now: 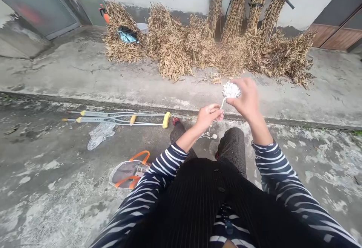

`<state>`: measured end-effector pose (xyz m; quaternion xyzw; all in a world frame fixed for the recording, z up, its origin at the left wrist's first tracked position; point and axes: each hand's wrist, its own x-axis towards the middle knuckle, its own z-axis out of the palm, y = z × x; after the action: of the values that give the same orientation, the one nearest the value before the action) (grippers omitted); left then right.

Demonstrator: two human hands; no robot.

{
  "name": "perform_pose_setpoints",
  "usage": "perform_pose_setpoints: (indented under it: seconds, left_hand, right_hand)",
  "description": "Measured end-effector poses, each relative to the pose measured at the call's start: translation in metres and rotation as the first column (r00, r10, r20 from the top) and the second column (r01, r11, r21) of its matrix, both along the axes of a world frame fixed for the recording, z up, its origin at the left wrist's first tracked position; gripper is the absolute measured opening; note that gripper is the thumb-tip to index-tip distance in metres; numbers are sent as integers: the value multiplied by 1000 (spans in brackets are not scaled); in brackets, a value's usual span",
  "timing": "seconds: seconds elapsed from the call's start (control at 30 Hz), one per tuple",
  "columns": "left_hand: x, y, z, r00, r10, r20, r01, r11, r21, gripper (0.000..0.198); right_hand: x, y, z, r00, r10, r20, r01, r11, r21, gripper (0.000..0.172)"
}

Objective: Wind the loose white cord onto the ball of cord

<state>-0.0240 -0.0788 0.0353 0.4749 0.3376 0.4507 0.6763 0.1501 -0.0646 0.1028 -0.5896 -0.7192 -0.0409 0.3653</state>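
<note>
A round, fluffy white yarn pom-pom (pixel 231 90) is held up in front of me. My right hand (pixel 246 96) closes on its right side, thumb below and fingers above. From the pom-pom's lower left runs a white yarn cord (pixel 223 103). My left hand (pixel 208 116) pinches that cord a little below the pom-pom. Under my left hand, between my legs, more white yarn hangs or lies, with a small white ball (pixel 214 136) at its end. I cannot tell whether it is the same cord.
A pair of crutches (pixel 121 118) lies on the ground at left, beside a clear plastic bag (pixel 100 135). Nearer me stands a bag with orange handles (pixel 128 172). Beyond a low concrete step (pixel 127 86), dried plant bundles (pixel 175 40) lean along the wall.
</note>
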Motion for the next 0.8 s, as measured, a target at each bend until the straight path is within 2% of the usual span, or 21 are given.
perform_pose_setpoints:
  seconds: [0.1,0.17,0.23,0.27,0.33,0.4,0.5,0.67,0.73,0.8]
  left_hand:
    - [-18,-5,6,969,-192,-159,195,981,4,29]
    - [-36,-7,17,903,-363,-231,372,928,-7,32]
    - [-54,-6,35,855,-479,-199,487,873,-10,35]
    - [-61,-6,44,856,-497,-144,502,865,-2,37]
    - [-70,-4,61,895,-446,-1,445,895,18,38]
    - [-69,-1,75,936,-335,103,336,942,16,37]
    - [-56,5,87,968,-202,152,204,979,-2,31]
    - [-41,31,85,994,-8,110,9,1000,-12,26]
    - [-44,45,79,998,2,58,-1,1000,-16,24]
    - [-50,59,72,999,-41,-13,40,999,-13,25]
  right_hand:
    - [6,7,-2,998,11,55,-12,1000,11,53]
    - [12,11,-6,996,41,80,-41,999,-3,54]
    - [16,14,-13,993,79,91,-78,997,-24,56]
    - [17,14,-17,991,102,91,-100,994,-34,56]
    - [15,14,-27,985,154,75,-150,987,-53,56]
    - [8,11,-36,976,214,38,-210,974,-82,55]
    - [-5,5,-46,957,279,-73,-287,946,-153,57]
    - [-7,0,-43,892,309,-330,-409,862,-298,60]
    - [-2,0,-38,861,316,-398,-466,804,-369,59]
    - [5,1,-34,835,304,-458,-513,733,-447,58]
